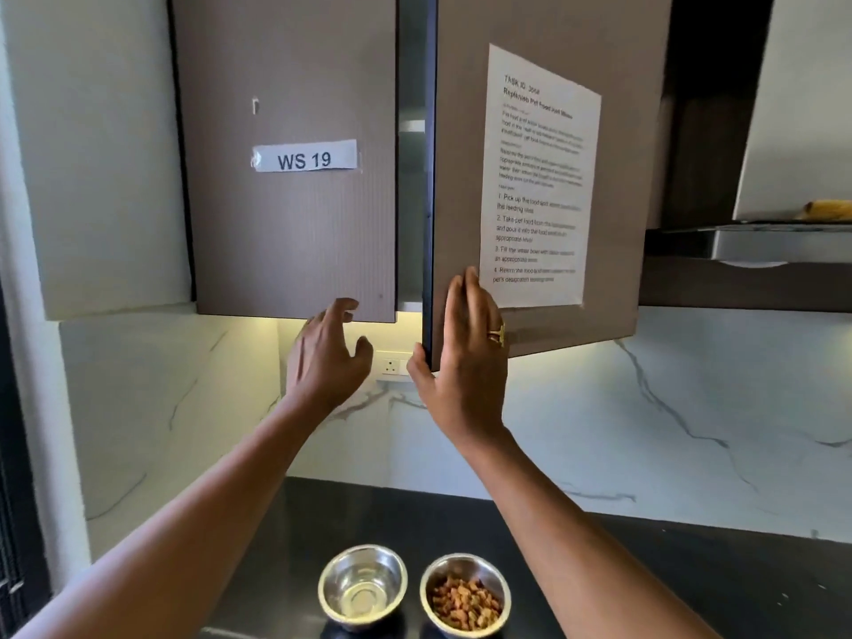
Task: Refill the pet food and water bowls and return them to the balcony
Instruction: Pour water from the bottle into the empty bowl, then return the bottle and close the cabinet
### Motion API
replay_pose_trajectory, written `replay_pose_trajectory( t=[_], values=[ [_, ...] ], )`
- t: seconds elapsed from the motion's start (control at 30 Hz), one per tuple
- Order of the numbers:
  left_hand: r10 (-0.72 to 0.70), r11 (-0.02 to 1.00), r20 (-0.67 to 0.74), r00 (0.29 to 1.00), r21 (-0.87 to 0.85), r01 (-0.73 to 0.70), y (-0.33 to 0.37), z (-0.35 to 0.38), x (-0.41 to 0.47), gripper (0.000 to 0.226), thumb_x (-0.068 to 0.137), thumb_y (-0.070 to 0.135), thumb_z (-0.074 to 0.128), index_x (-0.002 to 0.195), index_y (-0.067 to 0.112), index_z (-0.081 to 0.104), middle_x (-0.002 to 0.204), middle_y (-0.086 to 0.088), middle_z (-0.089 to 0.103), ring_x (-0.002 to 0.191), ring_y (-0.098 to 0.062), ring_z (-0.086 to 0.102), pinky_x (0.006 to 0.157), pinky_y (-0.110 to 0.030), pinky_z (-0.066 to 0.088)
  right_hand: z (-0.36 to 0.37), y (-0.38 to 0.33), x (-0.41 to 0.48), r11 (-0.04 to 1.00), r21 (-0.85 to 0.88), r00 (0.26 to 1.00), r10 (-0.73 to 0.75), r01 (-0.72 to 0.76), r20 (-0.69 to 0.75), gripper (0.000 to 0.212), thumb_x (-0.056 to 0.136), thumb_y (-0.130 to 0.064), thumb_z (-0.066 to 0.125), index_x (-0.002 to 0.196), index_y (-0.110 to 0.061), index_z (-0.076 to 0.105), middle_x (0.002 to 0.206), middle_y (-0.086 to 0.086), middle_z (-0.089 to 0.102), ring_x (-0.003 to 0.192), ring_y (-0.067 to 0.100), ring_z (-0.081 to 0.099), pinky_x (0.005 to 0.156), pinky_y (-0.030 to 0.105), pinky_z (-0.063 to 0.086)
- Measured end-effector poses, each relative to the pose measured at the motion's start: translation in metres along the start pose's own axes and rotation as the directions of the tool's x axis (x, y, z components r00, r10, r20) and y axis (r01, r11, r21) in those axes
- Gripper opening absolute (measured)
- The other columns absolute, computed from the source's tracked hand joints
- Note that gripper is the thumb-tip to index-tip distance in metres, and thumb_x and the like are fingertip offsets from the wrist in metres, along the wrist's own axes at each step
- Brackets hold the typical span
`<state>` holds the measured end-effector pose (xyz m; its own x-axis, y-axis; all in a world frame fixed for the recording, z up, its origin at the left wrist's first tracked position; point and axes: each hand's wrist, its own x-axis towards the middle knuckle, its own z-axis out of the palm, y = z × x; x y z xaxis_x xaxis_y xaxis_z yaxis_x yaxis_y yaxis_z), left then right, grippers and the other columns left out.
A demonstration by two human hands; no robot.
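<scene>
Two steel bowls stand side by side on the dark counter below me. The left bowl looks clear inside, perhaps holding water. The right bowl holds brown kibble. Above them hangs a wall cabinet with two brown doors. My right hand grips the lower edge of the right cabinet door, thumb behind the edge; the door stands ajar. My left hand hovers with spread fingers just under the bottom corner of the left door, which is closed.
A printed task sheet is taped to the right door and a "WS 19" label to the left one. A range hood juts out at right. A wall socket sits on the marble backsplash behind my hands.
</scene>
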<state>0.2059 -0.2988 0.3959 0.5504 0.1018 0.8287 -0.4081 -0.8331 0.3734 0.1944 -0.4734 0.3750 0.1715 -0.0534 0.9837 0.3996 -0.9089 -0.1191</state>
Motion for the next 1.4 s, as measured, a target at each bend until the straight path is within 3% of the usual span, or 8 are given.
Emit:
replay_pose_trajectory(
  t=[0.27,0.5,0.63,0.8,0.9,1.1,1.4],
  values=[
    [0.086,0.994,0.141,0.986,0.056,-0.094,-0.060,0.025,0.063,0.059,0.090,0.022,0.065,0.146,0.014,0.049,0.145,-0.012,0.059,0.132,-0.036,0.053,0.103,-0.049,0.048,0.083,-0.006,0.007,0.992,-0.126,1.000,0.014,-0.012,0.015,0.084,0.090,-0.038,0.069,0.160,-0.004,0.038,0.170,0.019,0.033,0.153,0.037,0.036,0.111,0.054,0.051],
    [0.148,0.976,0.332,0.932,0.106,-0.193,-0.076,0.069,0.107,0.073,0.094,0.027,0.063,0.159,0.023,0.030,0.169,-0.016,0.017,0.155,-0.036,0.017,0.120,-0.057,0.030,0.125,-0.001,0.015,0.969,-0.246,0.998,-0.025,0.039,0.058,0.086,0.091,-0.034,0.073,0.160,0.000,0.037,0.170,0.022,0.030,0.155,0.037,0.035,0.114,0.047,0.048],
    [0.130,0.968,0.390,0.912,0.149,-0.201,-0.082,0.088,0.131,0.074,0.098,0.021,0.057,0.161,0.031,0.020,0.171,-0.011,-0.006,0.157,-0.037,-0.003,0.122,-0.066,0.010,0.147,0.002,0.019,0.960,-0.277,0.997,-0.021,0.041,0.077,0.085,0.092,-0.033,0.071,0.161,0.001,0.035,0.170,0.024,0.028,0.155,0.038,0.034,0.115,0.049,0.047],
    [0.098,0.966,0.473,0.876,0.168,-0.199,-0.093,0.109,0.147,0.091,0.094,0.007,0.054,0.162,0.037,0.001,0.168,-0.007,-0.024,0.154,-0.040,-0.018,0.120,-0.070,0.005,0.169,0.012,0.027,0.946,-0.313,0.990,-0.039,0.080,0.136,0.089,0.090,-0.036,0.075,0.160,0.003,0.035,0.169,0.026,0.027,0.155,0.040,0.035,0.115,0.049,0.046],
    [0.122,0.957,0.465,0.877,0.179,-0.228,-0.098,0.121,0.143,0.100,0.091,0.001,0.054,0.161,0.036,-0.008,0.165,-0.011,-0.032,0.151,-0.045,-0.023,0.121,-0.068,0.010,0.183,0.017,0.030,0.940,-0.330,0.985,-0.028,0.083,0.167,0.093,0.089,-0.039,0.077,0.161,0.002,0.034,0.170,0.026,0.025,0.156,0.040,0.033,0.116,0.049,0.045],
    [0.206,0.940,0.434,0.877,0.161,-0.301,-0.118,0.124,0.142,0.102,0.089,-0.005,0.055,0.162,0.035,-0.004,0.166,-0.007,-0.031,0.152,-0.040,-0.022,0.111,-0.056,0.044,0.204,0.025,0.038,0.928,-0.363,0.976,-0.009,0.089,0.216,0.095,0.084,-0.036,0.083,0.159,0.002,0.038,0.168,0.028,0.029,0.155,0.040,0.036,0.114,0.052,0.046],
    [0.264,0.925,0.415,0.871,0.147,-0.350,-0.134,0.135,0.139,0.107,0.086,-0.008,0.057,0.162,0.033,-0.005,0.165,-0.006,-0.034,0.150,-0.040,-0.028,0.112,-0.060,0.041,0.229,0.043,0.037,0.922,-0.368,0.971,-0.033,0.121,0.237,0.068,0.093,-0.024,0.075,0.149,0.005,0.051,0.160,0.031,0.042,0.147,0.043,0.046,0.114,0.051,0.046]
  ],
)
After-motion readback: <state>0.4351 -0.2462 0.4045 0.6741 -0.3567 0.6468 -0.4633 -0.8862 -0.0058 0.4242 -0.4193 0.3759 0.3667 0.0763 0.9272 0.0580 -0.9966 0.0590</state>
